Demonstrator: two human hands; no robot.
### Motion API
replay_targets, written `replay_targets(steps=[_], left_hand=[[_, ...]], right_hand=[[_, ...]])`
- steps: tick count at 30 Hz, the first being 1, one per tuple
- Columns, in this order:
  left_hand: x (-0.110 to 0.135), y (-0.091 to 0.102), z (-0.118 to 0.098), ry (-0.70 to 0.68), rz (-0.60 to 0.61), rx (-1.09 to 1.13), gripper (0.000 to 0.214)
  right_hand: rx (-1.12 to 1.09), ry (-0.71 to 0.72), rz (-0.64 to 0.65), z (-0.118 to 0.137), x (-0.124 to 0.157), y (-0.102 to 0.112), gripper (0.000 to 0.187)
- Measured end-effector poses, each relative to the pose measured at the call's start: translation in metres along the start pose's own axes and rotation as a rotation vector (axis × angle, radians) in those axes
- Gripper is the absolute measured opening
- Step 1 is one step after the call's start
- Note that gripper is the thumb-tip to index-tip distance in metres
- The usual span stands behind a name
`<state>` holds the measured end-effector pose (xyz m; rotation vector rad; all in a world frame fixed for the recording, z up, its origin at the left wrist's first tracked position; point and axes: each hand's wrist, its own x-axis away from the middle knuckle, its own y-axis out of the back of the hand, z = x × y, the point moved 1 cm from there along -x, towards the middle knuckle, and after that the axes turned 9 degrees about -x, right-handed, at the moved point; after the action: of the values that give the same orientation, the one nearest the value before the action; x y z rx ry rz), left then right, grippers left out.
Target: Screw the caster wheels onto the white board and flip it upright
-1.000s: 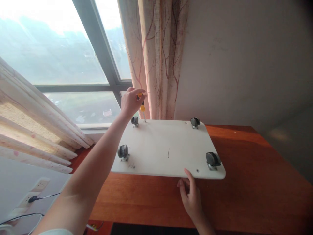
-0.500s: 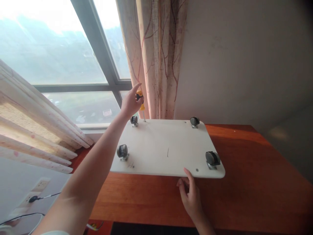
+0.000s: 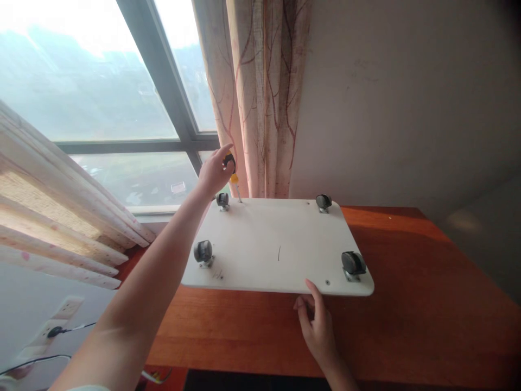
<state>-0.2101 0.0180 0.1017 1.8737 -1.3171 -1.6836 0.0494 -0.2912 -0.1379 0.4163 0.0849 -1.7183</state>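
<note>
My left hand (image 3: 217,171) is closed around the yellow-and-black handle of a screwdriver (image 3: 234,177). Its metal shaft leans slightly, and the tip meets the far edge of a white board (image 3: 260,233), close to the back-left caster. Casters with dark wheels stand wheels-up near the board's corners: back left (image 3: 222,201), front left (image 3: 203,252), back right (image 3: 323,203) and front right (image 3: 353,264). At the front edge my right hand (image 3: 317,328) grips the board, index finger on top and the other fingers curled below the rim.
The board rests above a reddish-brown wooden table (image 3: 415,288). Behind it hang a patterned curtain (image 3: 264,98) and a window (image 3: 101,81). A second curtain (image 3: 57,206) hangs at left, above a wall socket (image 3: 67,308) with a plug (image 3: 55,331) and cables.
My left hand has shifted slightly left and down, tilting the screwdriver's handle left while its tip stays at the same spot. My right hand holds its place.
</note>
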Motion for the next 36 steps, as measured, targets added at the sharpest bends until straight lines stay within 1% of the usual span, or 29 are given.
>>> replay_targets(steps=[3, 5, 7, 9, 11, 13, 15, 17, 19, 22, 23, 25, 28, 30, 32, 34, 36], left_hand=[[0.000, 0.004, 0.001, -0.004, -0.036, -0.044, 0.032], [0.000, 0.004, 0.001, 0.010, -0.061, -0.070, 0.027], [-0.001, 0.003, 0.002, 0.025, -0.063, -0.057, 0.031], [-0.002, 0.001, 0.003, 0.036, -0.038, -0.012, 0.041], [-0.001, 0.000, 0.003, 0.041, -0.004, 0.017, 0.046], [0.002, 0.002, 0.001, 0.038, 0.005, -0.017, 0.041], [0.004, 0.006, -0.002, 0.039, -0.008, -0.100, 0.033], [0.005, 0.009, -0.004, 0.055, -0.018, -0.171, 0.029], [0.003, 0.007, -0.004, 0.053, 0.000, -0.175, 0.035], [0.001, 0.001, -0.002, -0.015, 0.051, -0.092, 0.058], [0.002, -0.001, -0.001, -0.034, 0.059, -0.075, 0.061], [0.004, -0.002, -0.002, -0.036, 0.048, -0.093, 0.056], [0.007, 0.002, -0.005, 0.015, 0.006, -0.200, 0.039], [0.006, 0.005, -0.007, 0.036, 0.002, -0.243, 0.037], [0.005, 0.004, -0.008, 0.033, 0.033, -0.210, 0.045], [0.003, 0.002, -0.008, 0.027, 0.071, -0.141, 0.059], [0.003, 0.000, -0.007, 0.030, 0.093, -0.111, 0.064]], right_hand=[[0.017, 0.013, -0.016, 0.000, 0.000, 0.000, 0.042], [0.021, 0.020, -0.021, 0.000, 0.000, 0.001, 0.042], [0.014, 0.024, -0.015, 0.000, 0.000, 0.001, 0.043], [0.009, 0.027, -0.008, 0.000, 0.000, 0.001, 0.044], [0.014, 0.033, -0.009, 0.001, -0.001, 0.001, 0.045], [0.025, 0.046, -0.017, 0.003, -0.002, 0.001, 0.044], [0.039, 0.060, -0.027, 0.003, -0.002, 0.001, 0.043], [0.056, 0.072, -0.038, 0.003, -0.003, 0.002, 0.042], [0.068, 0.078, -0.044, 0.002, -0.003, 0.002, 0.041], [0.083, 0.077, -0.050, 0.002, -0.003, 0.001, 0.041], [0.088, 0.075, -0.053, 0.002, -0.003, 0.001, 0.041], [0.095, 0.072, -0.053, 0.003, -0.004, 0.001, 0.041], [0.095, 0.085, -0.048, 0.006, -0.005, 0.001, 0.041], [0.100, 0.096, -0.054, 0.007, -0.005, 0.002, 0.041], [0.103, 0.097, -0.061, 0.007, -0.005, 0.002, 0.041], [0.094, 0.090, -0.058, 0.006, -0.005, 0.002, 0.042], [0.076, 0.081, -0.047, 0.006, -0.004, 0.001, 0.042]])
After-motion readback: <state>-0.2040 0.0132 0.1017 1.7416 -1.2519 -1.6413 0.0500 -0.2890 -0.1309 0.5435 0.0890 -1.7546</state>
